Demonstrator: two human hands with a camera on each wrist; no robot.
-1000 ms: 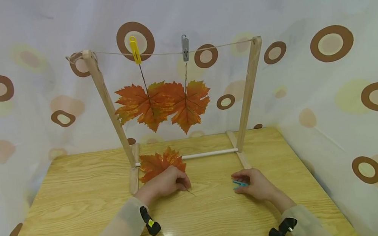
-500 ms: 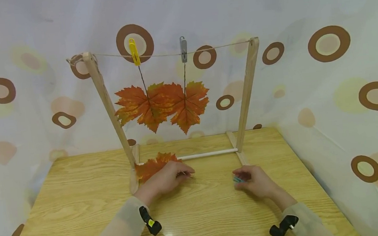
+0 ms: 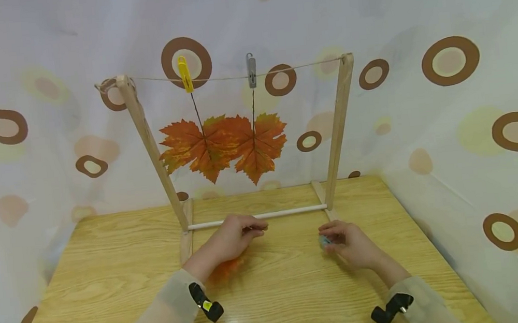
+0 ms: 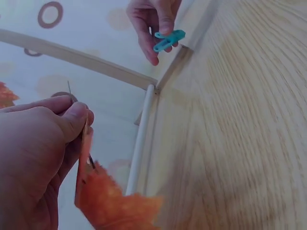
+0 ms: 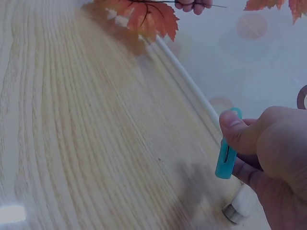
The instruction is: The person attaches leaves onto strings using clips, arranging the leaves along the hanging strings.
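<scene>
My left hand (image 3: 229,240) pinches the stem of an orange artificial maple leaf (image 4: 115,201) between thumb and fingers, low over the table. In the head view that leaf is blurred and mostly hidden under the hand; the right wrist view shows its dark stem poking past the fingertips. To the right, my right hand (image 3: 353,246) holds a teal clothespin (image 5: 226,160) by thumb and fingers, off the tabletop. Two similar leaves hang overlapping above: the left leaf (image 3: 187,147) from a yellow clothespin (image 3: 185,75), the right leaf (image 3: 262,145) from a grey clothespin (image 3: 251,71).
A thin string (image 3: 297,68) runs between the tops of a left wooden post (image 3: 146,136) and a right wooden post (image 3: 341,127). A white rod (image 3: 292,212) joins them low down. The wooden table (image 3: 300,293) meets a patterned backdrop (image 3: 429,176) behind.
My left hand has risen slightly, and its leaf has swung from beyond the hand to beneath it. My right hand has risen a little with the teal clothespin, which has turned.
</scene>
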